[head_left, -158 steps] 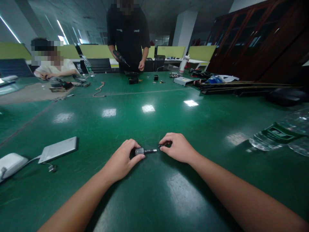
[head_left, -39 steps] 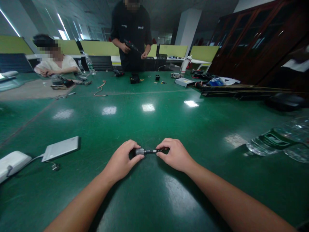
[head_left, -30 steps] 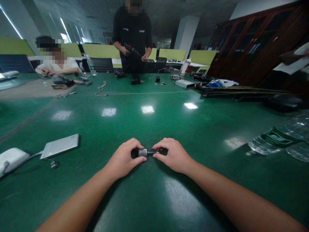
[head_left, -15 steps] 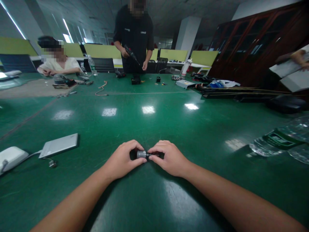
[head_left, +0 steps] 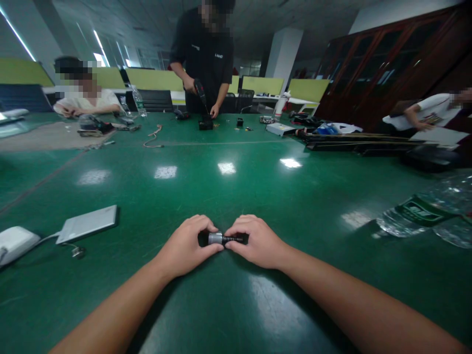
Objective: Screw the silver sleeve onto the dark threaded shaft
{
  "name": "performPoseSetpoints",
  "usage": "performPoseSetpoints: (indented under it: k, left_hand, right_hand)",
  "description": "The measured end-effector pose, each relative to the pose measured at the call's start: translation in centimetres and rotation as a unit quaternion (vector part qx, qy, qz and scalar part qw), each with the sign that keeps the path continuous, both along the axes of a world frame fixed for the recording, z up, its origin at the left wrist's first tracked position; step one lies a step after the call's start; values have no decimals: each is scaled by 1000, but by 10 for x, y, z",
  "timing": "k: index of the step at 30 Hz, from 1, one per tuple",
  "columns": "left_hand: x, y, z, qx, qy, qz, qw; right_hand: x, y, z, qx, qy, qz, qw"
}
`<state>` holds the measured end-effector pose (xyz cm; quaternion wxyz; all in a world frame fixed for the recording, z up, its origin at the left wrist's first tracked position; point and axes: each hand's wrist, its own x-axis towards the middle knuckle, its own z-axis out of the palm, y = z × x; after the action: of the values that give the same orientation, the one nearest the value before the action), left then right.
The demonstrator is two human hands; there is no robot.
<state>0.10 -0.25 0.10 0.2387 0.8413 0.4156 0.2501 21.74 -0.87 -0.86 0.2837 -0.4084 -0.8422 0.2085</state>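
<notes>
Just above the green tabletop, my left hand (head_left: pixel 190 244) is closed around a small grey cylinder (head_left: pixel 215 238), thumb on the near side and fingers on the far side. From the cylinder's right end runs a dark, ridged shaft (head_left: pixel 236 239), which looks like a screw or spring; its exact kind does not show. The thumb and fingers of my right hand (head_left: pixel 258 242) are closed on this shaft close to the cylinder. Both pieces lie in one line, sideways between my hands. The cylinder's left end is partly hidden in my left palm.
Left lie a silver power bank (head_left: pixel 88 223) and a white adapter (head_left: pixel 16 243) with a cable. A water bottle (head_left: pixel 416 214) lies at right. Across the table a person holds a power drill (head_left: pixel 200 92) over a black box (head_left: pixel 205 122); other people are at far left and right.
My hands hold nearly the same pose, with slightly more of the dark shaft showing. Across the table, the person's drill has come down to the black box. The person at right shows more.
</notes>
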Motion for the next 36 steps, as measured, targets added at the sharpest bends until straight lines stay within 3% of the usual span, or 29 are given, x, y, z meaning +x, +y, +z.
performPoseSetpoints:
  k: [23,26,31,36]
  left_hand:
    - [-1,0,0,-3,2,12,1000]
    - [-1,0,-1,-7,0,26,1000]
    - [-2,0,-1,-12,2,44,999]
    - [-2,-1,-1,-11,-5,45,999]
  right_hand:
    - [10,4,3,-4,-26,-19,999]
    - [15,5,5,-8,-45,-46,998]
    - [26,10,6,-49,-60,-148,986]
    - [25,10,6,-49,-42,-126,990]
